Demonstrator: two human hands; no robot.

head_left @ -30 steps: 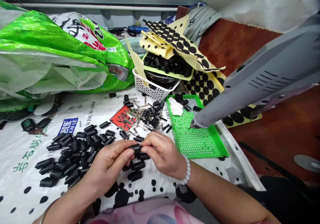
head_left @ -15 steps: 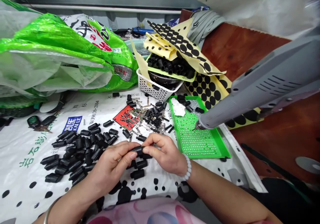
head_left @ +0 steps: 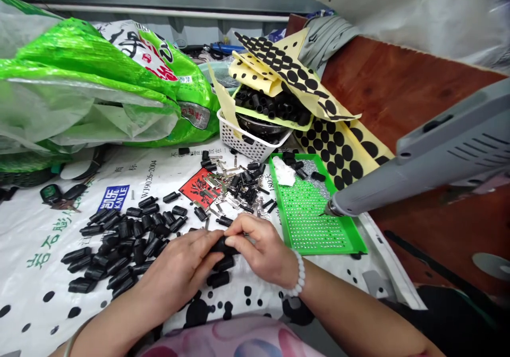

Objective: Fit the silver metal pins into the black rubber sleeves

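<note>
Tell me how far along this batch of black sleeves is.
Looks done, perhaps: the black sleeves heaped in the white basket. In hand: one black sleeve, held between the left hand and right hand. Left: the loose sleeves on the printed sheet, and the metal clips.

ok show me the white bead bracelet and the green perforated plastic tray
White bead bracelet (head_left: 299, 275), head view, on one bead.
Green perforated plastic tray (head_left: 319, 252), head view, on its front rim.

The yellow backing sheet (head_left: 363, 140) has black dots.
</note>
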